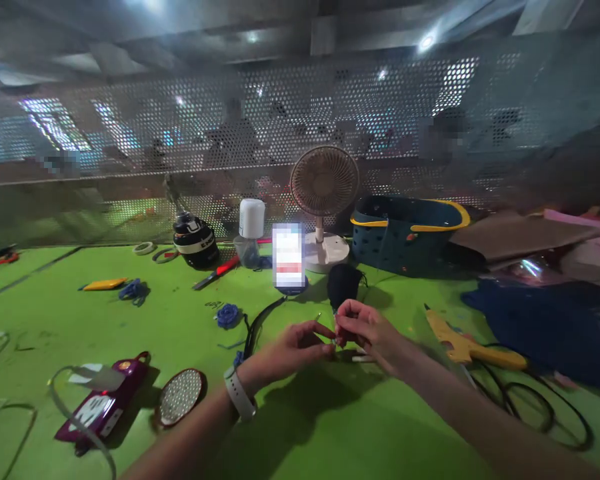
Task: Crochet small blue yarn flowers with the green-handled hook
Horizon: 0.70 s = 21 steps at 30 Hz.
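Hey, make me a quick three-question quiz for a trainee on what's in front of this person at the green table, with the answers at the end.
1. True or false: the left hand and the right hand are close together, and a white wristband is on the left wrist.

2. Which of these stands beside the basket?
A) the blue flower
B) the fan
C) the roll of tape

3. Fill the blank: the glue gun lying on the person's right is coloured ____.

Key: 1. True. 2. B. 3. Yellow.
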Each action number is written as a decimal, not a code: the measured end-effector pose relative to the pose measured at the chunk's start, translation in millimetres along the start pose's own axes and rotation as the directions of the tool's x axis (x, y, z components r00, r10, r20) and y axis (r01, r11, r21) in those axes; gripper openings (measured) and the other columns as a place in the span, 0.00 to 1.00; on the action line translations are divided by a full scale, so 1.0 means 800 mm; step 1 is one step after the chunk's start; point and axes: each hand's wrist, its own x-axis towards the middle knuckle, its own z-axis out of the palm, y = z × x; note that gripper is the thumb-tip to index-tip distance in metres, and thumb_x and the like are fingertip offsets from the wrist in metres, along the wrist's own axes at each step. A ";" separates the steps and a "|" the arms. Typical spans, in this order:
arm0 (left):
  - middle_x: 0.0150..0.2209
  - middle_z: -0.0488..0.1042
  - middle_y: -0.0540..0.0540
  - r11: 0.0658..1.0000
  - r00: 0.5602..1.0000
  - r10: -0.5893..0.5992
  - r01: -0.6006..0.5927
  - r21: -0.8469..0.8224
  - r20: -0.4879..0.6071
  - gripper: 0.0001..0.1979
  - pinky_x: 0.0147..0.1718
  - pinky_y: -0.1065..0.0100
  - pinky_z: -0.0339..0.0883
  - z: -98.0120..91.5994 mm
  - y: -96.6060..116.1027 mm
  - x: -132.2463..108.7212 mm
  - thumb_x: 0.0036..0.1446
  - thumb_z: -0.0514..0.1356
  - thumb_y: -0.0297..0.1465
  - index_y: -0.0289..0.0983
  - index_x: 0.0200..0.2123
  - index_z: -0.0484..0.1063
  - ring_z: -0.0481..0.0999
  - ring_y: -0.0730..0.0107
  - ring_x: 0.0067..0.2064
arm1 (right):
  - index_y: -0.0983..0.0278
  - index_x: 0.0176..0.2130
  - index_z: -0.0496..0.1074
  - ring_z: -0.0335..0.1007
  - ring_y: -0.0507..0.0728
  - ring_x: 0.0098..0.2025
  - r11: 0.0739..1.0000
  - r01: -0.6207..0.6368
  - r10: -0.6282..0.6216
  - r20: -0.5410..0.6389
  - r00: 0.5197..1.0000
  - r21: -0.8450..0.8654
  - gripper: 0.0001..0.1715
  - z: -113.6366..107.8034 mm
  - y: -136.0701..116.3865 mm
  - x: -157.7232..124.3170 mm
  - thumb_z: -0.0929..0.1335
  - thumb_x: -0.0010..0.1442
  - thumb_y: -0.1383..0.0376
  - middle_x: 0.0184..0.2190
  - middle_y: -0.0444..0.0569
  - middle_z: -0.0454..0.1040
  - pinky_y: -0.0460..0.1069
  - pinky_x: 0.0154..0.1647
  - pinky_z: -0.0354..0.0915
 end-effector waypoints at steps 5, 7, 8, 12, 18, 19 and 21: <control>0.33 0.77 0.48 0.983 0.999 -0.036 0.034 -0.182 -0.007 0.17 0.43 0.64 0.66 0.003 -0.006 0.001 0.48 0.70 0.35 0.33 0.40 0.76 0.74 0.72 0.35 | 0.64 0.28 0.68 0.68 0.50 0.26 0.998 0.037 -0.039 0.035 0.999 0.042 0.18 0.006 -0.001 -0.005 0.77 0.48 0.57 0.23 0.41 0.73 0.48 0.32 0.63; 0.32 0.77 0.48 0.983 0.999 -0.042 0.039 -0.180 -0.014 0.14 0.42 0.65 0.66 0.005 -0.009 0.002 0.47 0.71 0.35 0.33 0.35 0.76 0.74 0.73 0.34 | 0.63 0.29 0.67 0.68 0.50 0.26 0.997 0.046 -0.048 0.043 0.998 0.057 0.18 0.007 0.000 -0.006 0.76 0.48 0.57 0.23 0.41 0.72 0.49 0.32 0.63; 0.31 0.77 0.48 0.984 0.999 -0.039 0.036 -0.175 -0.017 0.13 0.42 0.66 0.66 0.006 -0.010 0.002 0.47 0.70 0.36 0.33 0.33 0.76 0.74 0.73 0.34 | 0.63 0.29 0.67 0.68 0.51 0.26 0.997 0.050 -0.052 0.047 0.998 0.052 0.18 0.007 0.001 -0.006 0.76 0.49 0.57 0.23 0.41 0.72 0.49 0.32 0.64; 0.30 0.78 0.47 0.998 0.998 -0.011 0.008 -0.056 -0.055 0.10 0.40 0.66 0.67 0.005 -0.011 0.001 0.51 0.67 0.35 0.33 0.30 0.78 0.74 0.72 0.33 | 0.63 0.30 0.67 0.68 0.51 0.27 0.992 0.065 -0.061 0.045 0.997 -0.110 0.16 0.000 0.004 -0.002 0.73 0.53 0.56 0.24 0.42 0.71 0.49 0.33 0.64; 0.30 0.80 0.47 0.958 0.989 0.066 -0.025 0.285 -0.136 0.06 0.38 0.68 0.68 0.006 0.010 -0.005 0.54 0.63 0.29 0.35 0.31 0.80 0.75 0.70 0.33 | 0.62 0.31 0.70 0.64 0.52 0.27 0.826 0.025 0.031 0.091 0.995 -0.563 0.15 -0.007 -0.014 -0.006 0.70 0.57 0.53 0.25 0.43 0.70 0.47 0.28 0.59; 0.30 0.80 0.47 0.953 0.987 0.069 -0.022 0.302 -0.146 0.06 0.37 0.68 0.68 0.008 0.013 -0.005 0.54 0.62 0.30 0.35 0.31 0.80 0.75 0.70 0.33 | 0.62 0.30 0.70 0.63 0.52 0.26 0.779 0.040 0.028 0.098 0.995 -0.626 0.16 -0.006 -0.019 -0.008 0.69 0.58 0.53 0.24 0.43 0.69 0.47 0.27 0.58; 0.29 0.80 0.47 0.957 0.986 0.057 -0.010 0.290 -0.154 0.06 0.36 0.69 0.68 0.011 0.016 -0.004 0.54 0.63 0.30 0.35 0.31 0.80 0.75 0.70 0.32 | 0.62 0.28 0.69 0.61 0.52 0.25 0.694 0.081 -0.007 0.105 0.994 -0.715 0.16 -0.005 -0.028 -0.010 0.67 0.60 0.54 0.23 0.43 0.67 0.47 0.26 0.55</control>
